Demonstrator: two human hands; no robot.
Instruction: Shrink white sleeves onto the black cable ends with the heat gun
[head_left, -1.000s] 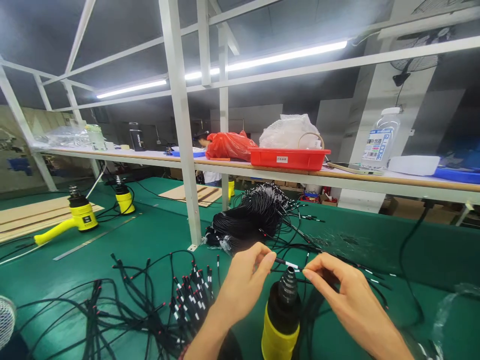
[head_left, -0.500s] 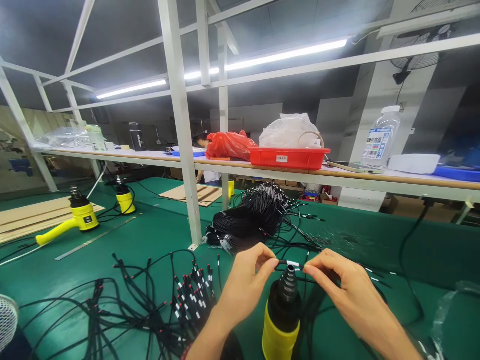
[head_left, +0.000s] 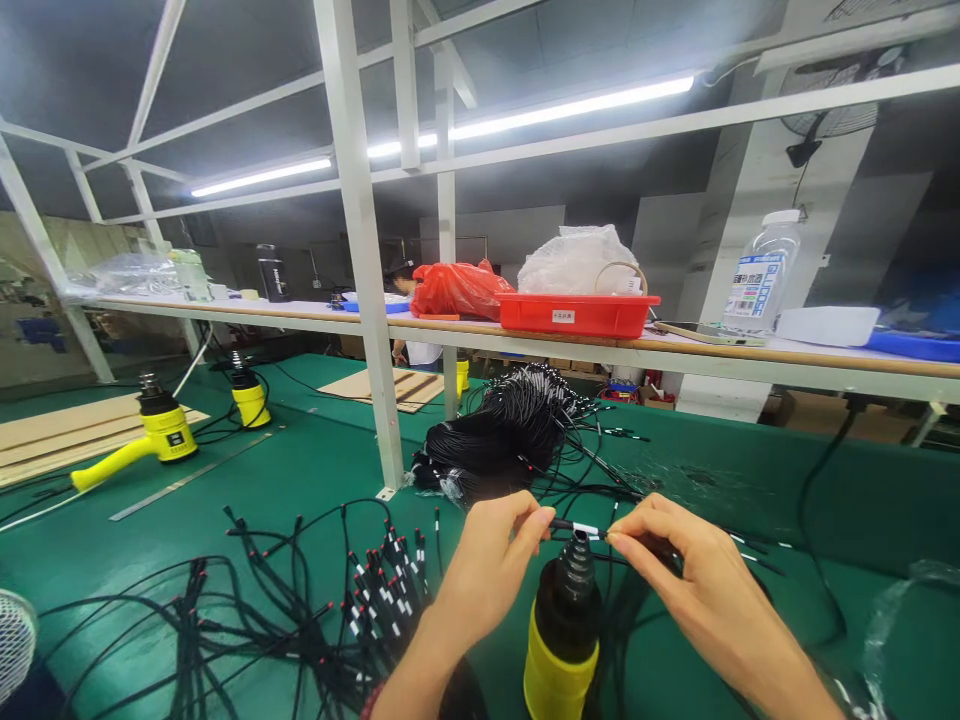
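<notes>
Stretched between my two hands is a black cable (head_left: 562,524) with a white label sleeve (head_left: 586,530) on it. My left hand (head_left: 491,560) pinches it on the left side. The fingertips of my right hand (head_left: 679,560) are closed on the cable's other side. Right below the sleeve stands a yellow and black heat gun (head_left: 562,640), its stepped metal nozzle pointing up. The sleeve is at the nozzle's mouth; whether they touch I cannot tell. Left of my left wrist lies a bunch of black cables (head_left: 386,590) with white labels and red-marked ends.
Behind my hands a large bundle of black cables (head_left: 487,440) lies on the green table (head_left: 315,460). Two more heat guns, one with a yellow handle (head_left: 112,465), stand at the left. A white post (head_left: 356,250) supports the shelf, which carries a red tray (head_left: 577,318) and a bottle (head_left: 761,275).
My left fingers have shifted very slightly on the cable. The cable and sleeve stay over the nozzle, and my right hand is almost still.
</notes>
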